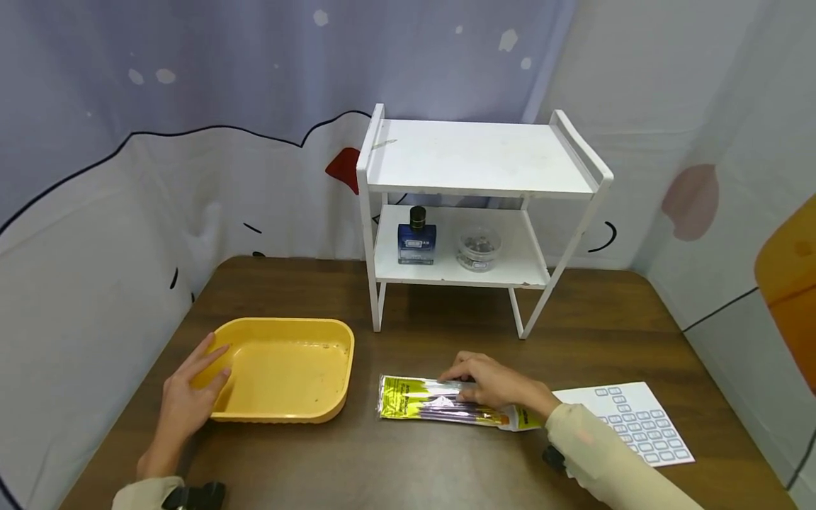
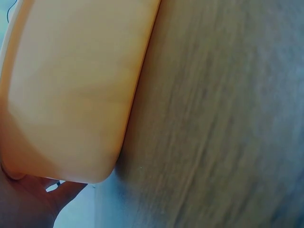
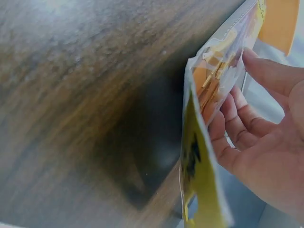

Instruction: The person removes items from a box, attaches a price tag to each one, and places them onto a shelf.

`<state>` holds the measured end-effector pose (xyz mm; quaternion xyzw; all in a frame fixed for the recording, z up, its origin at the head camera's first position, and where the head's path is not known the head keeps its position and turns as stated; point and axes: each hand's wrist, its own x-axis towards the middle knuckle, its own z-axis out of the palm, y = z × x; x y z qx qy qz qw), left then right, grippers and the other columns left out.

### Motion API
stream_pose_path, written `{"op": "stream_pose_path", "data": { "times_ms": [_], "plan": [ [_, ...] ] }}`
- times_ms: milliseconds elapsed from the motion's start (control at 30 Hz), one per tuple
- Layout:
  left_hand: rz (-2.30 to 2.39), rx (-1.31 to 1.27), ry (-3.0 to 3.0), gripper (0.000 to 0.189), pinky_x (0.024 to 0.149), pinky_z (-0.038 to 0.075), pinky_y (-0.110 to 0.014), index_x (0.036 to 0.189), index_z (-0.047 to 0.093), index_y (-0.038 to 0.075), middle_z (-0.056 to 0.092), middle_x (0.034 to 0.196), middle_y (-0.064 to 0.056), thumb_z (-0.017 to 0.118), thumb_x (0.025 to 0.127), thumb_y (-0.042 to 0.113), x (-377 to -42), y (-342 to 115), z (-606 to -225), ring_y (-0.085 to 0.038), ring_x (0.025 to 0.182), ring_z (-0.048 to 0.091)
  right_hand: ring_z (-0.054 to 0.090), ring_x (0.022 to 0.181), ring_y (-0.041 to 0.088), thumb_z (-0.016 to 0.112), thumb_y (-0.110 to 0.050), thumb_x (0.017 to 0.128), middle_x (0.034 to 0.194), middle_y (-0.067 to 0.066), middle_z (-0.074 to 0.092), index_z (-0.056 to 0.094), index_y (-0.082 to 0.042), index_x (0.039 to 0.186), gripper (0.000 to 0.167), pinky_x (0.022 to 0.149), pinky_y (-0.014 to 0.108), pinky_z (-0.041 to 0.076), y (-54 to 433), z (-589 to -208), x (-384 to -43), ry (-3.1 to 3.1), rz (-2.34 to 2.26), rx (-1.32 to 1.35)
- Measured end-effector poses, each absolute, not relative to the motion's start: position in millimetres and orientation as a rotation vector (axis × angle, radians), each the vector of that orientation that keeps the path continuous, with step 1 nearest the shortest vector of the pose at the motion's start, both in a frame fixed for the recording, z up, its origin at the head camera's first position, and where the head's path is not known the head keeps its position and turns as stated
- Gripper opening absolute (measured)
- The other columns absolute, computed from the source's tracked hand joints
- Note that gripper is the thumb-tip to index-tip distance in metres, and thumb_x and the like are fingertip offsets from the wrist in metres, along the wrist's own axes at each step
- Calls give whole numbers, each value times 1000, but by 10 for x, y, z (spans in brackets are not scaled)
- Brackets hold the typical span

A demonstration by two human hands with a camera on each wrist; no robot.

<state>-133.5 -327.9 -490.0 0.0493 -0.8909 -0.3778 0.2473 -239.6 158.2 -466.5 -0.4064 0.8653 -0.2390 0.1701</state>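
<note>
A yellow plastic tray [image 1: 287,368] lies on the left of the wooden table. My left hand [image 1: 188,397] rests at its left end, thumb and fingers spread over the rim. In the left wrist view the outer wall of the tray [image 2: 76,90] fills the left side, with the hand [image 2: 33,202] at its lower corner. On the right, my right hand [image 1: 491,386] pinches a clear, yellow-green printed packet of slim sticks [image 1: 408,400] near its middle. The right wrist view shows the packet [image 3: 204,156] edge-on, with thumb and fingers of the hand [image 3: 270,123] against it.
A white two-tier rack [image 1: 478,156] stands at the back. Its lower shelf holds a blue bottle with a dark cap [image 1: 416,241] and a round clear container [image 1: 478,249]. A white sheet with printed boxes [image 1: 644,428] lies right of the packet, partly under the right forearm.
</note>
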Motion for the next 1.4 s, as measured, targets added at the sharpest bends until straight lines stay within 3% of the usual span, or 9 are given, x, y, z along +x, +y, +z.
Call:
{"op": "stream_pose_path", "data": {
  "times_ms": [167,467,600,733,833,900,967,1100,1400],
  "plan": [
    [-1027,129,-2438,34,100,18,4,125,67,-2,48,150,-21,69,92,6,-1331,-3276,-4914,-24,143,40,59,93,22,72,-10,90,107,8,64,68,-6,127,37,80,32,53,1692,-4612,-2423,2468,-788,-1164],
    [-1005,120,-2464,37,100,16,4,128,65,-2,48,151,-21,69,92,6,-1339,-3277,-4939,-24,144,38,62,91,23,73,-12,90,104,14,68,65,2,125,39,74,28,53,2270,-4458,-2545,2606,-898,-1041],
    [-980,122,-2466,38,100,16,4,127,65,-2,49,150,-20,70,91,5,-1348,-3283,-4927,-21,144,38,60,92,24,74,-10,88,104,15,67,63,4,126,42,79,36,56,2572,-4397,-2531,2684,-897,-933],
    [-942,123,-2467,38,101,16,3,128,65,-2,49,150,-20,70,92,7,-1338,-3293,-4903,-4,143,36,61,101,33,76,-11,87,114,20,66,61,4,129,48,84,48,55,2828,-4364,-2487,2735,-836,-818],
    [-921,128,-2479,37,105,18,-1,128,64,-2,50,150,-20,69,93,9,-1328,-3296,-4880,-6,143,36,62,108,42,78,-13,84,124,26,65,59,5,131,54,89,57,53,2996,-4364,-2441,2760,-800,-773],
    [-916,126,-2498,38,115,23,-13,129,64,-3,49,150,-21,68,93,10,-1324,-3301,-4860,-22,144,40,60,112,46,81,-15,81,127,29,63,58,5,132,58,91,61,51,3107,-4378,-2410,2782,-763,-743],
    [-915,111,-2512,38,120,30,-35,128,63,-4,49,148,-24,69,92,9,-1329,-3308,-4831,-41,139,43,58,115,49,83,-15,78,128,29,61,58,4,132,63,92,64,49,3218,-4400,-2381,2806,-715,-696],
    [-923,72,-2514,42,106,29,-70,129,61,-6,48,145,-32,71,90,5,-1358,-3306,-4751,-58,129,41,57,115,52,87,-16,72,126,30,60,57,4,133,71,92,66,47,3446,-4454,-2329,2847,-627,-627],
    [-882,-68,-2365,41,99,32,-72,121,65,-7,53,137,-32,74,80,-7,-1424,-2920,-4514,-55,125,43,52,114,56,92,-24,62,127,35,54,54,5,136,88,86,68,46,3882,-4510,-2206,2840,-592,-533]
  ]
}}
